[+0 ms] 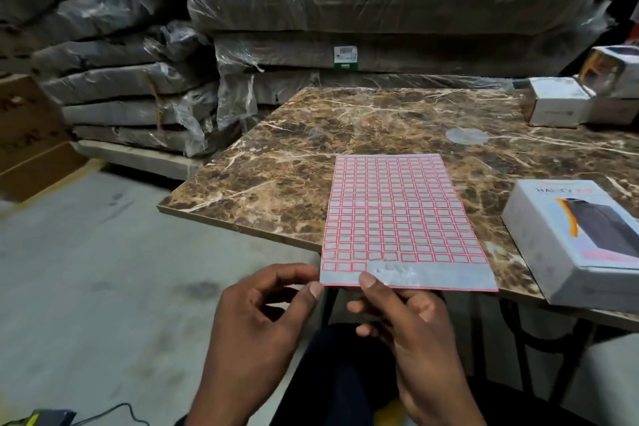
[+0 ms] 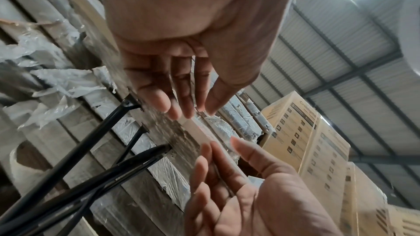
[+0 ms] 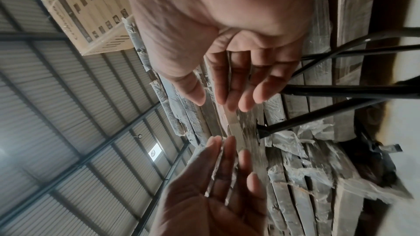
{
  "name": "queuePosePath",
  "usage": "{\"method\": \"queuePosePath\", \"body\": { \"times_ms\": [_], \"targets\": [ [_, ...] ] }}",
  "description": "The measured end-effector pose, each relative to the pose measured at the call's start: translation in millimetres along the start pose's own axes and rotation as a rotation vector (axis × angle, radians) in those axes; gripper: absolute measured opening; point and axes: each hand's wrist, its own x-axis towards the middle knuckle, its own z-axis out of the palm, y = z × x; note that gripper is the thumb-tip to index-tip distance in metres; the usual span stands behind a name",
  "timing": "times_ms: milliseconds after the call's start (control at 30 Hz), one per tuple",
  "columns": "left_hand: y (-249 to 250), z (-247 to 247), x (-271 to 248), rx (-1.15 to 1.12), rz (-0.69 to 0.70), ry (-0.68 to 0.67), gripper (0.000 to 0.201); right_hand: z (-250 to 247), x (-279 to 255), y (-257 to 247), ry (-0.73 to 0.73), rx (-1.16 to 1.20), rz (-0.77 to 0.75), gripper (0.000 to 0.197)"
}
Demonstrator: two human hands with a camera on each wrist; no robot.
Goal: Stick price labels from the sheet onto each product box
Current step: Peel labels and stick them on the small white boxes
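A label sheet (image 1: 397, 214) of red-bordered stickers lies part on the marble-patterned table (image 1: 294, 156), its near edge sticking out past the table. My right hand (image 1: 363, 292) pinches that near edge, thumb on top and fingers beneath. My left hand (image 1: 313, 278) pinches the sheet's near-left corner between thumb and fingertips. The wrist views show the sheet edge-on (image 2: 200, 128) (image 3: 233, 121), with the left hand (image 2: 197, 110) (image 3: 221, 140) at one end and the right hand (image 2: 222, 146) (image 3: 212, 101) at the other. A white product box (image 1: 570, 242) lies flat at the right.
Small white boxes (image 1: 556, 100) (image 1: 612, 69) stand at the table's back right. Plastic-wrapped flat cartons (image 1: 380, 10) are stacked behind the table, and a brown carton (image 1: 27, 135) stands at the left. Black table legs (image 2: 90, 141) run below. A cabled device (image 1: 52, 417) lies on the concrete floor.
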Motion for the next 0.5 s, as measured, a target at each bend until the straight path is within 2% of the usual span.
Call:
{"method": "queuePosePath", "body": {
  "times_ms": [133, 200, 267, 367, 500],
  "targets": [
    [12, 7, -4, 0.112, 0.135, 0.082, 0.021, -10, -1, 4, 0.095, 0.034, -0.032, 0.022],
    [18, 12, -5, 0.161, 0.183, 0.112, 0.021, -11, -1, 6, 0.092, 0.054, -0.034, 0.019],
    [20, 18, -4, 0.164, 0.207, 0.130, 0.035, -8, -1, 8, 0.066, 0.030, -0.031, 0.022],
    [19, 24, -1, 0.188, 0.238, 0.107, 0.057, -4, -1, 7, 0.035, 0.019, -0.022, 0.016],
    [17, 29, -2, 0.242, 0.292, 0.074, 0.071, -7, 0, 8, 0.025, 0.000, 0.002, 0.022]
  ]
}}
